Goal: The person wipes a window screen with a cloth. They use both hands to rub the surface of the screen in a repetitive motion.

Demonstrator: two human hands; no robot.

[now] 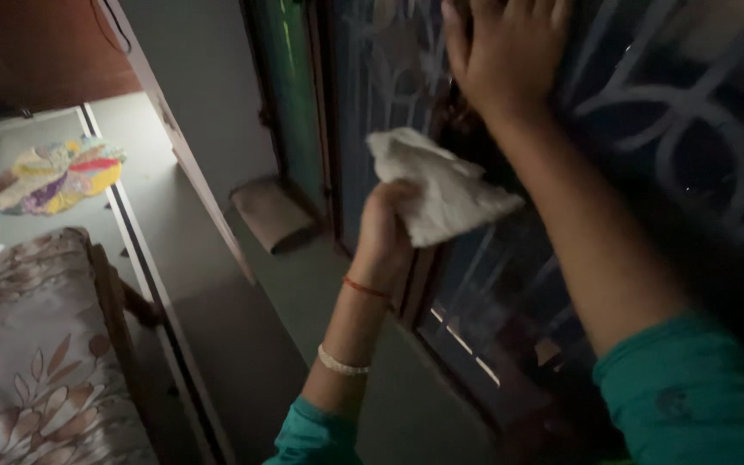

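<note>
at about nine o'clock in the head view lies a bed (27,362) with a leaf-patterned cover, and beyond it, near ten o'clock, a round patchwork mat (55,175) on the grey floor (208,258); a small flat doormat (270,211) sits against the wall at the foot of the door frame, near the centre. just right of centre the left hand (387,226) is closed around a crumpled whitish cloth (441,185), gripping its lower corner so that the bulk of it stands up and leans toward two o'clock, close to the dark grille door (682,112) but, as far as i can tell, not pressed on it. at twelve to one o'clock the right hand (505,52) lies flat with fingers spread on the grille, holding nothing. i judge the step in hand to be wiping the door, with the cloth raised and contact not yet made; the next move would call for pressing the cloth against the bars while the flat hand steadies the door. the curled bars offer many edges to snag cloth, and the forearm crossing at three o'clock narrows the room; open space lies toward seven o'clock, over the floor.
</note>
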